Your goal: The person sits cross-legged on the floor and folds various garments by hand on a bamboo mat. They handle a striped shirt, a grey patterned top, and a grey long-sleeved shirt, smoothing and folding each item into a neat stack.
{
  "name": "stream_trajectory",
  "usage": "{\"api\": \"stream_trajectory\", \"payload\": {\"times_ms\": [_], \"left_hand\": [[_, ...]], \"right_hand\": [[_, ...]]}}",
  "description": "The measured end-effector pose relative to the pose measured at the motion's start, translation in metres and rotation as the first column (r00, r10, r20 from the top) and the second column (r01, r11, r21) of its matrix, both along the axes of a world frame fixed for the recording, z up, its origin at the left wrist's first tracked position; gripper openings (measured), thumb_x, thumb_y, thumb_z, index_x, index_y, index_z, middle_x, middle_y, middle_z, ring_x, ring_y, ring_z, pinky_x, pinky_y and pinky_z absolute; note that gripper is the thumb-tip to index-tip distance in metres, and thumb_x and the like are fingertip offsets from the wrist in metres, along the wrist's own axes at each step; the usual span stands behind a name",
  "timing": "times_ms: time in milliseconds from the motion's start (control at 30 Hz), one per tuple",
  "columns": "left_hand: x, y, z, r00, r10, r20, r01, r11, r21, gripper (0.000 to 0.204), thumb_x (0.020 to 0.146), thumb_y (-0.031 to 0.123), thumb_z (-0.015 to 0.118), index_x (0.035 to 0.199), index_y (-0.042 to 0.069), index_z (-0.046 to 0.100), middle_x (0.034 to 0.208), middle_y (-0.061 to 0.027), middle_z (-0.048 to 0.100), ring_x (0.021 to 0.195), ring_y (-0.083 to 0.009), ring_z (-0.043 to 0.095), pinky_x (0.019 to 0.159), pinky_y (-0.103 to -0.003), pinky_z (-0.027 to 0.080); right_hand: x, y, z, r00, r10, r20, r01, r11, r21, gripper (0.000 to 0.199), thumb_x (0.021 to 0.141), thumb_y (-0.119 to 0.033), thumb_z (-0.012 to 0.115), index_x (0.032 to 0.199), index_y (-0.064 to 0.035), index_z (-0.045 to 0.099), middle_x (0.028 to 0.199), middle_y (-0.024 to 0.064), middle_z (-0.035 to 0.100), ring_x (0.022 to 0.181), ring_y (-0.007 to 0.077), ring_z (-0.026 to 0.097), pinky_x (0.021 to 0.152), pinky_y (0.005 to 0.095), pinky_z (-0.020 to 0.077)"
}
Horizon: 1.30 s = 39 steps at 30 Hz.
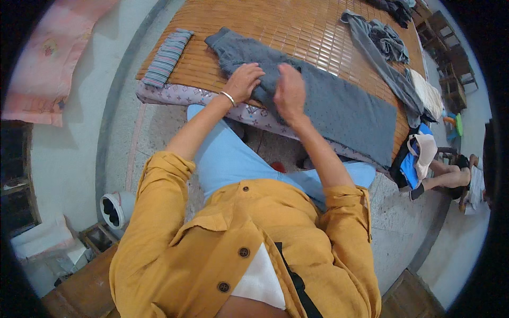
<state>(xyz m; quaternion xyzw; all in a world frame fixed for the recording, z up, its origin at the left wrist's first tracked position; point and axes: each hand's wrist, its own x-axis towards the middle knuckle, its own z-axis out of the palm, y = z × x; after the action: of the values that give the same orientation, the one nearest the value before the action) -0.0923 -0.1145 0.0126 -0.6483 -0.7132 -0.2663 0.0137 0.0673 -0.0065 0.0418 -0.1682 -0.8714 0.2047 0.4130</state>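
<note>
A pair of dark grey trousers [339, 100], folded lengthwise, lies across the near edge of a bed covered with a bamboo mat [281, 32]. Its narrower end points to the far left, and the broad end hangs toward the right front corner. My left hand [245, 82], with a white bangle at the wrist, rests on the left part of the cloth, fingers stretched out and holding nothing visible. Close beside it, my right hand [290, 94] is over the same trousers, its fingers smeared by motion.
A striped folded cloth [168, 57] lies at the mat's left corner. Rumpled grey clothes [387, 45], a cream cloth [426, 94] and a beige bra [424, 151] sit along the right side. Another person [456, 177] is at the far right. A white bin [117, 208] stands left.
</note>
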Motion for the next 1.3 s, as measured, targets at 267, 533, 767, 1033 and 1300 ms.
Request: {"api": "stream_trajectory", "payload": {"times_ms": [267,533,767,1033,1300], "left_hand": [[0.009,-0.003,-0.019,0.983,0.161,-0.083,-0.179,0.93,-0.321,0.058,0.088,0.044,0.044,0.136,0.013,0.034,0.143,-0.0107,0.028,0.133,-0.0321,0.021,0.108,-0.047,0.014],[-0.006,-0.022,-0.003,0.79,0.55,0.269,-0.604,0.773,0.193,0.049,0.074,0.021,0.069,0.116,0.003,0.051,0.125,-0.0153,0.044,0.112,-0.0344,0.043,0.099,-0.037,0.032],[-0.041,0.009,0.008,0.372,0.924,0.088,-0.795,0.366,-0.485,0.078,0.067,0.065,0.057,0.105,-0.003,0.059,0.12,-0.0199,0.041,0.115,-0.0366,0.032,0.098,-0.047,0.026],[-0.068,0.007,-0.029,0.123,0.51,0.851,-0.569,0.739,-0.361,0.051,0.064,0.022,0.076,0.105,-0.003,0.057,0.1,-0.0134,0.062,0.091,-0.03,0.059,0.081,-0.04,0.047],[-0.042,-0.013,0.018,-0.528,-0.165,0.833,-0.455,0.883,-0.113,0.037,0.07,0.007,0.061,0.106,0.003,0.054,0.104,-0.0117,0.058,0.097,-0.0295,0.055,0.088,-0.044,0.044]], "right_hand": [[0.008,-0.008,-0.041,0.796,-0.058,0.603,-0.056,0.984,0.168,0.073,0.086,-0.053,0.041,0.134,0.0012,0.032,0.142,0.0165,0.027,0.133,0.0318,0.02,0.106,0.0497,0.0168],[-0.011,-0.014,-0.021,0.822,-0.12,0.556,0.028,0.985,0.17,0.078,0.085,-0.058,0.037,0.132,0.0037,0.033,0.139,0.0206,0.031,0.131,0.0358,0.024,0.106,0.0518,0.015],[-0.027,0.007,-0.048,0.771,-0.17,0.614,0.09,0.983,0.158,0.081,0.085,-0.06,0.034,0.136,0.0013,0.027,0.144,0.0178,0.021,0.134,0.0341,0.016,0.107,0.0509,0.0126],[-0.027,0.009,-0.051,0.762,-0.151,0.63,0.087,0.988,0.131,0.08,0.086,-0.06,0.032,0.138,0.0007,0.025,0.145,0.0175,0.019,0.135,0.0325,0.014,0.108,0.0505,0.0102],[-0.041,-0.001,-0.055,0.821,-0.145,0.552,0.188,0.982,-0.023,0.077,0.087,-0.058,0.032,0.137,0.0006,0.025,0.144,0.0223,0.019,0.134,0.0368,0.016,0.106,0.0552,0.0089]]}}
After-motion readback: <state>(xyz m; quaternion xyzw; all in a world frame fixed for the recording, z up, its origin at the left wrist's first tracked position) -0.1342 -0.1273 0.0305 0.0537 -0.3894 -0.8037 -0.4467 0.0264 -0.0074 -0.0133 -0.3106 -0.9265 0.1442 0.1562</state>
